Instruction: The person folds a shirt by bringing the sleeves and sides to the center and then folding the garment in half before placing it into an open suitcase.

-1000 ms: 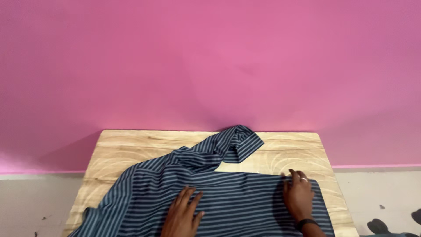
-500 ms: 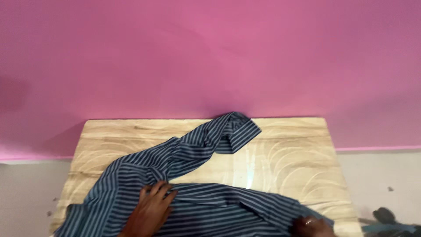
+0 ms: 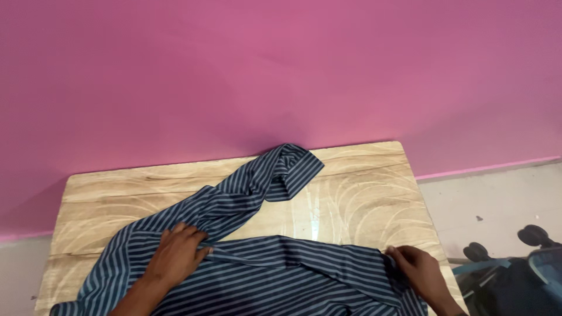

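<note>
**2 hands at the top fold of a striped shirt**

A dark blue shirt (image 3: 275, 275) with thin pale stripes lies spread over a light wooden table (image 3: 363, 199) pushed against a pink wall (image 3: 281, 70). Most of the cloth sits on the near half of the table, running off the bottom of the view. 1 sleeve (image 3: 257, 181) trails away toward the wall, bunched and twisted, its cuff doubled over close to the far edge.

The left hand (image 3: 175, 254) rests where that sleeve joins the body, fingers curled down onto the cloth. It looks like a pinch on the fold there, though from here I cannot tell whether the grip is truly closed or only pressing. The right hand (image 3: 418, 272) is at the opposite end of the same folded edge, near the table's right side, with its grip closed on the cloth, thumb and fingers nipping the corner.

To my eye this is the squaring-up stage of folding: the top edge is being drawn straight between the 2 hands, while the sleeve is not yet laid in. The next move would call for keeping that edge taut and level, then bringing the loose sleeve flat across the body without dragging the rest askew.

On the floor to the right stands something dark with small wheels (image 3: 509, 275).
</note>
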